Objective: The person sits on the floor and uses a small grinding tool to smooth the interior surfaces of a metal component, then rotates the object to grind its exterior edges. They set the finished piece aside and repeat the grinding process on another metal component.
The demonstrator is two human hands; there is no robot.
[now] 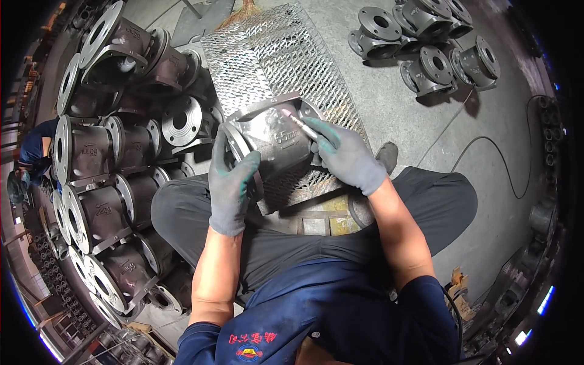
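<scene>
A grey cast-metal flanged valve body (277, 137) lies tilted in front of me on a metal grating (328, 79), with raised lettering on its upper side. My left hand (230, 182), in a grey glove with green patches, is closed round the rim of its left flange, thumb toward me. Over the right part of the casting, my gloved right hand (347, 152) is closed on a slim, pale pen-shaped stick (302, 126). Its pinkish tip points at a bright, shiny patch on the casting's top. My right fingers are partly hidden by the casting.
Stacked flanged castings (85, 152) rise close on my left. More castings (429, 70) stand on the floor at the far right. A black cable (505, 164) curves across the floor on the right. A broom (243, 12) lies beyond the grating. Another person (38, 152) is at the far left.
</scene>
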